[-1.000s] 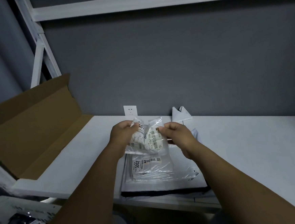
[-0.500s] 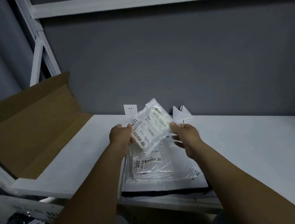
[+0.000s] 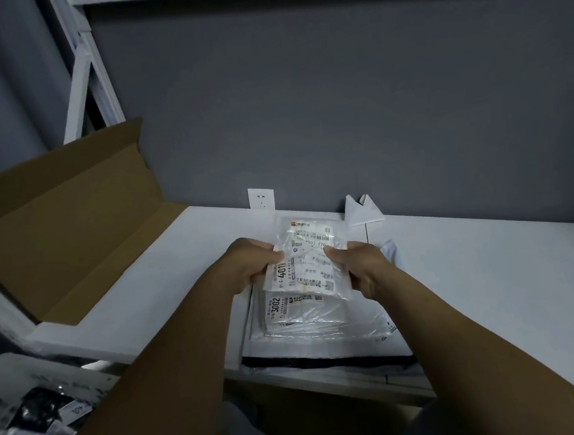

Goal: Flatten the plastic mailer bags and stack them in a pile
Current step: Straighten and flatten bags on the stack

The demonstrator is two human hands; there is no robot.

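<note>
The left hand [image 3: 252,267] pinched the left edge of a clear mailer bag [image 3: 310,249] and the right hand [image 3: 361,267] pinched its right edge, with the bag spread flat between them. It hung just above the pile of flattened bags [image 3: 321,321] on the white table [image 3: 489,270]. An open cardboard box [image 3: 63,235] lay to the left, and a wall socket [image 3: 260,198] sat at the far edge.

Packing room, labelled mailer pile [image 3: 321,321], cardboard box [image 3: 63,231]
</note>
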